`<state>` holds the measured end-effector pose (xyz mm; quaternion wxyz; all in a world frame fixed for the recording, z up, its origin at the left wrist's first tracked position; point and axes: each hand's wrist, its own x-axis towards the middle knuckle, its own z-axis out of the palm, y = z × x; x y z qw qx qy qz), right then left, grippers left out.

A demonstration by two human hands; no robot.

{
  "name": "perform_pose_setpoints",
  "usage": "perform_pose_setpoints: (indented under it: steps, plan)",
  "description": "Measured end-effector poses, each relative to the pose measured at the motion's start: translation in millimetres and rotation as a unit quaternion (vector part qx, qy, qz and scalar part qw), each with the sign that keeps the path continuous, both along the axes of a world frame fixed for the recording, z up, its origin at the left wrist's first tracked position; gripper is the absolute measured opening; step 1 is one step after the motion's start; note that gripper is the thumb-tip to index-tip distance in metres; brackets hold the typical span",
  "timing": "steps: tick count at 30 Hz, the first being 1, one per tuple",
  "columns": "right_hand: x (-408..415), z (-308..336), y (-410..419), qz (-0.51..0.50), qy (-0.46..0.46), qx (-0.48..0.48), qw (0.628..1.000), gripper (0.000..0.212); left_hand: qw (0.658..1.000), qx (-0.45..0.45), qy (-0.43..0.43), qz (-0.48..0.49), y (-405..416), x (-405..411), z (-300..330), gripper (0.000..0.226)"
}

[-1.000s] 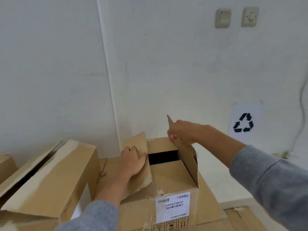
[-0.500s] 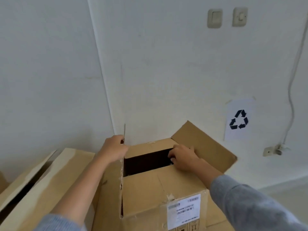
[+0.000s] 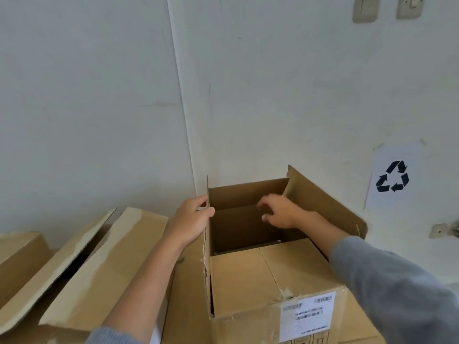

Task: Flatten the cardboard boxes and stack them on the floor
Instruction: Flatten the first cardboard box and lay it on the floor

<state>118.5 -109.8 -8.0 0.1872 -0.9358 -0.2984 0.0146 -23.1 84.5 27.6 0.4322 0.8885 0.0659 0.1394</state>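
Brown corrugated cardboard box [image 3: 270,279] with a white barcode label [image 3: 306,316] on its near face stands upright between the two forearms, its mouth facing up. Its near-to-far run looks the longer, though the wide lens makes that uncertain. Left flap [image 3: 206,234] stands vertical, seen edge-on, running away from the person. Left hand [image 3: 191,223] sits against the outer face of that flap near its far end, thumb hooked over the top edge and fingers wrapped round the far side, so it is closed on the flap. Right flap [image 3: 325,202] leans outward, beyond and to the right of the right hand. Far flap [image 3: 248,192] stands up just beyond both hands, against the white wall [image 3: 273,95]. Near flap [image 3: 268,269] lies roughly flat across the near half of the opening, beneath the right forearm. Right hand [image 3: 282,212] hovers over the dark open half of the box with fingers loosely curled and slightly blurred; it holds nothing, and whether it touches the cardboard cannot be told. Grey sleeve [image 3: 397,289] covers the right forearm. Second long brown cardboard box [image 3: 99,264] lies just left of the left forearm, long axis running away from the person, one flap raised. White paper sheet with a black recycling symbol [image 3: 392,176] is stuck to the wall well to the right of the right hand.
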Motion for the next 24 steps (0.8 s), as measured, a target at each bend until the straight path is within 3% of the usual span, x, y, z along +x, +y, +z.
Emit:
perform_pose_setpoints:
  steps: [2,4,10,14,20,22,24]
  plan:
    - [-25.6,-0.8,-3.6,0.088,0.09,-0.097,0.987,0.042,0.999,-0.033,-0.011,-0.003,-3.8,-1.0,0.2,0.05]
    - [-45.8,-1.6,-8.1,0.126,0.12,-0.145,0.974,0.043,0.996,-0.082,-0.019,0.001,-7.7,-1.3,-0.6,0.049]
    - [-55.8,23.1,-32.7,0.079,0.09,0.002,0.993,0.04,0.952,-0.296,-0.084,-0.004,-24.5,-11.2,4.0,0.037]
    - [-59.8,66.1,-58.1,0.051,-0.005,0.096,0.994,0.028,0.953,-0.284,-0.081,-0.073,-36.3,-17.6,14.4,0.028]
    - [-66.0,100.4,-69.3,0.044,-0.092,0.173,0.98,0.023,0.947,-0.272,-0.111,-0.132,-60.5,-30.6,26.6,0.073]
    - [-70.0,110.5,-69.9,0.035,-0.113,0.217,0.969,0.023,0.948,-0.259,-0.135,-0.123,-67.6,-31.6,30.3,0.069]
    - [-72.0,120.8,-68.3,0.036,-0.128,0.252,0.959,0.025,0.955,-0.207,-0.192,-0.087,-77.6,-31.3,37.3,0.048]
